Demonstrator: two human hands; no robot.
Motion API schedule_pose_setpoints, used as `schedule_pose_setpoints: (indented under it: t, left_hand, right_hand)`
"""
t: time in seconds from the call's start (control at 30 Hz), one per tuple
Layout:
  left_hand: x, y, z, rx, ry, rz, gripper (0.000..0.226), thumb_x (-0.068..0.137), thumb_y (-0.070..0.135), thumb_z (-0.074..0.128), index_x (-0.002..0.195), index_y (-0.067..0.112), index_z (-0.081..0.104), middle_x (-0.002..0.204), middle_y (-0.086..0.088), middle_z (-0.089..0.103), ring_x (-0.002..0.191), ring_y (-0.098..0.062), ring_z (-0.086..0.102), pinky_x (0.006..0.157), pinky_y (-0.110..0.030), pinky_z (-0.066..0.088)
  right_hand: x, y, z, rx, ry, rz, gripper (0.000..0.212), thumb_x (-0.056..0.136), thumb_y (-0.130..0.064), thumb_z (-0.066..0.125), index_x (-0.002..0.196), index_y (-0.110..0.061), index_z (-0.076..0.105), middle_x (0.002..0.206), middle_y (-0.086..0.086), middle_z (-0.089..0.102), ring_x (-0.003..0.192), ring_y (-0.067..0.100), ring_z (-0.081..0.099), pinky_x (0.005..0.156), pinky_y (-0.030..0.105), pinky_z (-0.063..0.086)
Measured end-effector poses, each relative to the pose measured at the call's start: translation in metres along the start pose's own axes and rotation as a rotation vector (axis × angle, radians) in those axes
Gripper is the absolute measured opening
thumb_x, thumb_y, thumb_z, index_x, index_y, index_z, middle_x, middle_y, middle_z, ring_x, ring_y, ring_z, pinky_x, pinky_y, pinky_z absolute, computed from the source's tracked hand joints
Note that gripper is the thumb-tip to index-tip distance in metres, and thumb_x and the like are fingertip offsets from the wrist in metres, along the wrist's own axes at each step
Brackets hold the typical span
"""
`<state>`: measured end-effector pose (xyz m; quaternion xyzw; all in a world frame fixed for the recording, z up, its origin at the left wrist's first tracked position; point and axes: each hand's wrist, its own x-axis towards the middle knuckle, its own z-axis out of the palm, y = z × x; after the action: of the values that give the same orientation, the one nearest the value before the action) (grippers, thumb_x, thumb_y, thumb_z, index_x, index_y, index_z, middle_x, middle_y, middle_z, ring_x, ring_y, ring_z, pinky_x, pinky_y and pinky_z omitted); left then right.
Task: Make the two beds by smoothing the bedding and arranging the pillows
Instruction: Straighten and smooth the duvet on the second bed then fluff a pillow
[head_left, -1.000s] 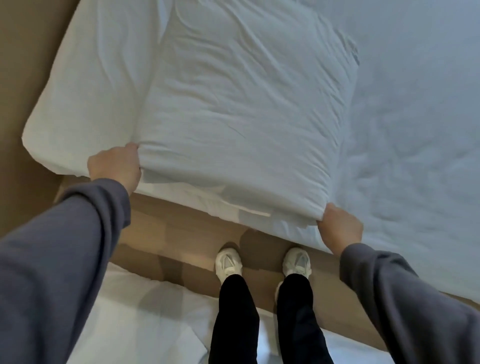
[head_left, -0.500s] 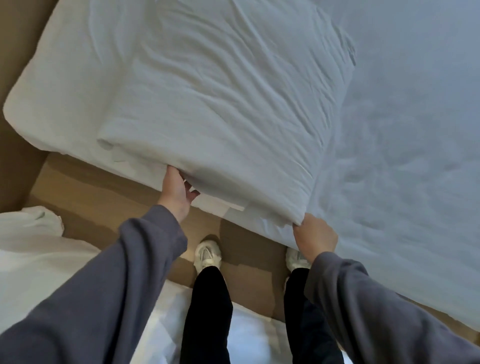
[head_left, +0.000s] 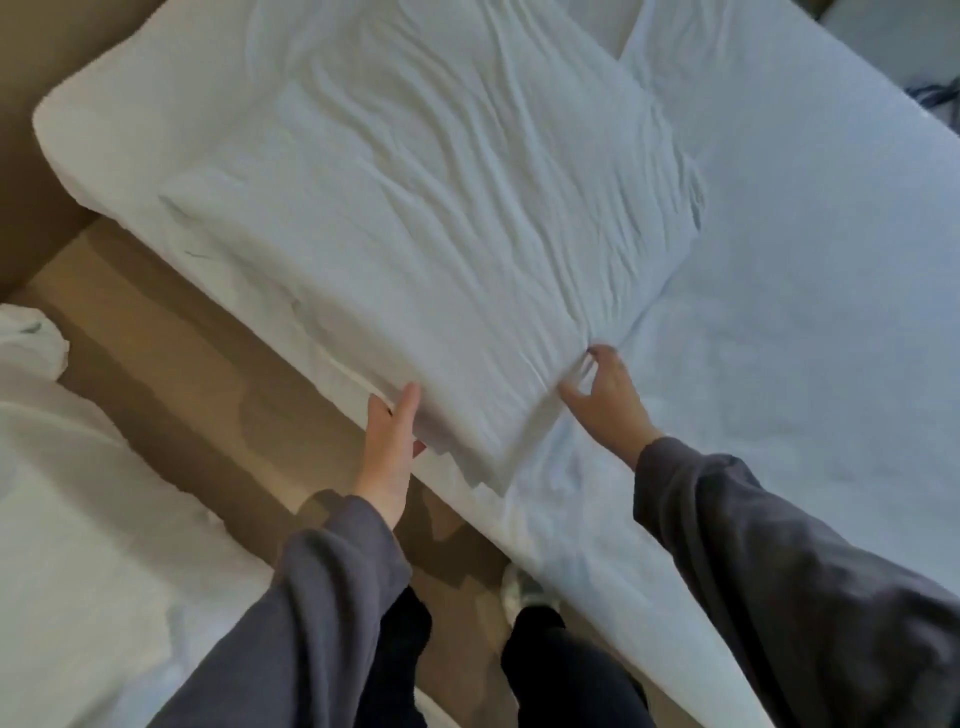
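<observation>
Pillow (head_left: 441, 223) lies flat at the left end of the far bed (head_left: 789, 270), its near edge along the bed's side. Left hand (head_left: 388, 452), fingers straight, presses against that near edge, likely nudging it square and further onto the bed. Right hand (head_left: 605, 397), fingers spread and loosely bent, gripping nothing, touches the pillow's right near corner, probably steadying it. Second bed (head_left: 78, 493) near left, bedding rumpled.
</observation>
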<state>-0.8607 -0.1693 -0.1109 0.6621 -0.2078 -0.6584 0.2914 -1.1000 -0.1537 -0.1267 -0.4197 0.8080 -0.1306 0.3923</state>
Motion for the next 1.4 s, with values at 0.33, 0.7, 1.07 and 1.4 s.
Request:
schedule_pose_setpoints:
  t: [0.33, 0.7, 1.07, 1.4]
  left_hand:
    - [0.023, -0.048, 0.026, 0.075, 0.152, 0.406, 0.042, 0.088, 0.055, 0.057, 0.117, 0.029, 0.043, 0.109, 0.014, 0.060, 0.103, -0.013, 0.060, 0.094, -0.043, 0.050]
    - [0.041, -0.082, 0.082, 0.193, 0.688, 0.756, 0.042, 0.094, 0.051, 0.048, 0.125, 0.022, 0.045, 0.121, 0.000, 0.058, 0.107, -0.024, 0.057, 0.095, -0.041, 0.046]
    - [-0.008, -0.133, 0.148, 0.372, 1.094, 0.483, 0.048, 0.087, 0.057, 0.054, 0.091, 0.009, 0.053, 0.105, -0.010, 0.049, 0.095, -0.034, 0.051, 0.084, -0.045, 0.045]
    - [-0.002, -0.137, 0.131, -0.263, 0.710, 0.555, 0.022, 0.092, 0.036, 0.063, 0.099, 0.015, 0.065, 0.096, -0.004, 0.067, 0.089, -0.024, 0.063, 0.084, -0.039, 0.047]
  right_hand:
    - [0.090, 0.056, 0.011, 0.075, 0.145, -0.391, 0.095, 0.080, -0.072, 0.045, 0.154, -0.037, -0.003, 0.160, 0.002, -0.024, 0.148, 0.020, -0.020, 0.120, 0.044, -0.003]
    - [0.166, 0.069, 0.005, -0.081, 0.323, -0.760, 0.076, 0.085, -0.071, 0.023, 0.153, -0.042, 0.003, 0.162, 0.001, -0.017, 0.148, 0.024, -0.018, 0.112, 0.063, -0.008]
    - [0.264, 0.060, -0.138, 0.079, 0.263, -0.461, 0.052, 0.094, -0.037, 0.036, 0.138, -0.012, 0.047, 0.142, 0.012, 0.043, 0.128, 0.034, 0.042, 0.108, 0.052, 0.030]
    - [0.292, 0.069, -0.180, 0.496, -0.096, -0.441, 0.046, 0.097, -0.038, 0.054, 0.129, -0.005, 0.054, 0.123, 0.015, 0.060, 0.099, 0.030, 0.058, 0.089, 0.043, 0.047]
